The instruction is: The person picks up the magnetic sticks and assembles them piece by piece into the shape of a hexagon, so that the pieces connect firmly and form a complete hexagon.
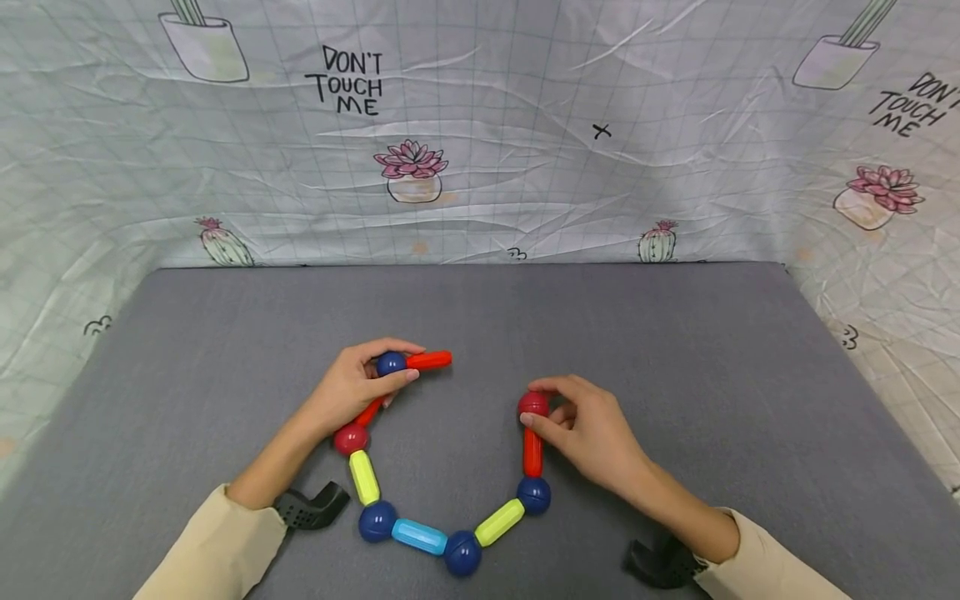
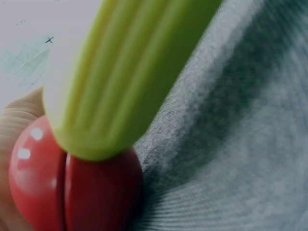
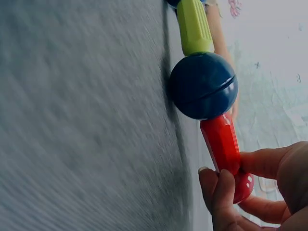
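An open ring of balls joined by ribbed sticks lies on the grey table. At its upper left end, my left hand [image 1: 358, 383] holds a blue ball [image 1: 392, 364] between thumb and fingers; a red stick [image 1: 430, 360] juts rightward from that ball. Another red stick [image 1: 369, 412] runs down to a red ball [image 1: 351, 439], joined to a yellow-green stick [image 2: 130, 77] close up in the left wrist view. On the other end, my right hand [image 1: 592, 425] pinches a red ball [image 1: 533, 404] topping a red stick [image 3: 221, 144], with a blue ball [image 3: 203, 85] below. A gap separates both ends.
Nearest me, a light blue stick [image 1: 419, 537] links two blue balls, and a yellow-green stick [image 1: 500, 522] rises to the right. Black wrist straps [image 1: 313, 507] sit at both cuffs. A printed cloth [image 1: 510, 108] hangs behind the table [image 1: 675, 333] and along its sides.
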`<action>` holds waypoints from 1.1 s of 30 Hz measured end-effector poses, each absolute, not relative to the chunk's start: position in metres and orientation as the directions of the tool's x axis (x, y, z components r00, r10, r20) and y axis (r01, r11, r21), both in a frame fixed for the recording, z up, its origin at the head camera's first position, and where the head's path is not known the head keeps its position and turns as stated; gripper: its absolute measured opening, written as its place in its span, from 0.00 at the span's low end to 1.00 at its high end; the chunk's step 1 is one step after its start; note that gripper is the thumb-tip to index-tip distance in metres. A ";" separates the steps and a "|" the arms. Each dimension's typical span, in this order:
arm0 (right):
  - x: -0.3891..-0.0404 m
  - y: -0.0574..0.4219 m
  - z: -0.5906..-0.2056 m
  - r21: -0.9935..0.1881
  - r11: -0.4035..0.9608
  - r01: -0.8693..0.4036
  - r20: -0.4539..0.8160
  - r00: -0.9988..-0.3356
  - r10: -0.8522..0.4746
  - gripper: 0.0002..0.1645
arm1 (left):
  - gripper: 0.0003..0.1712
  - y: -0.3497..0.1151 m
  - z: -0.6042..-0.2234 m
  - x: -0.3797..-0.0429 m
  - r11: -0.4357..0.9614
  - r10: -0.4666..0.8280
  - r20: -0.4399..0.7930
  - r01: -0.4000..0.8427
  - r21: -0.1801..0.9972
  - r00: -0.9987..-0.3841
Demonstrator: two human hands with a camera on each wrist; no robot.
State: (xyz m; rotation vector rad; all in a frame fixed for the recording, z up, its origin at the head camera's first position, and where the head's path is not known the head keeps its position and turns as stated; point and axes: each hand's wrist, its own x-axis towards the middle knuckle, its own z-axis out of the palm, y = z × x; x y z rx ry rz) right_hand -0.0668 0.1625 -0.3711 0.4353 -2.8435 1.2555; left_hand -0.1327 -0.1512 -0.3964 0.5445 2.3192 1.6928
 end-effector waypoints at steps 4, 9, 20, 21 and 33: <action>-0.077 0.165 -0.370 -0.733 0.623 -0.274 0.133 -0.955 -0.265 0.22 | 0.17 -0.150 -0.396 -0.132 0.267 0.384 0.054 0.167 0.949 -0.922; -0.090 0.167 -0.372 -0.775 0.572 -0.270 0.109 -0.948 -0.299 0.24 | 0.17 -0.149 -0.400 -0.132 0.211 0.325 0.127 0.203 0.956 -0.937; -0.111 0.163 -0.370 -0.839 0.497 -0.223 0.068 -0.948 -0.310 0.26 | 0.17 -0.147 -0.398 -0.130 0.177 0.300 0.183 0.243 0.954 -0.936; -0.113 0.162 -0.370 -0.843 0.491 -0.220 0.066 -0.948 -0.312 0.26 | 0.17 -0.146 -0.394 -0.128 0.175 0.298 0.190 0.249 0.953 -0.935; -0.130 0.154 -0.367 -0.836 0.486 -0.253 0.093 -0.940 -0.328 0.26 | 0.16 -0.139 -0.374 -0.119 0.162 0.270 0.203 0.252 0.954 -0.941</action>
